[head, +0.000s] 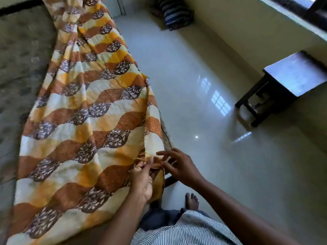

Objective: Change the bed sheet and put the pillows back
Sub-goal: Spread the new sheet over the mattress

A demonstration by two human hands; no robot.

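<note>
A bed sheet [85, 121] with orange, yellow and cream waves and brown leaf prints lies along the right part of the bare grey mattress [21, 64]. Its near right edge hangs over the bed's side. My left hand [143, 179] pinches the frayed hem at that edge, thumb on top of the cloth. Beside it, my right hand [178, 167] has its fingers on the same hem, curled lightly, and I cannot tell whether they hold it. A striped pillow stack [177, 15] sits on the floor in the far corner.
Glossy pale floor tiles [212, 156] stretch to the right of the bed. A dark wooden stool [283, 85] stands against the right wall under a window ledge [292, 13]. My bare foot [192, 201] is close to the bed frame.
</note>
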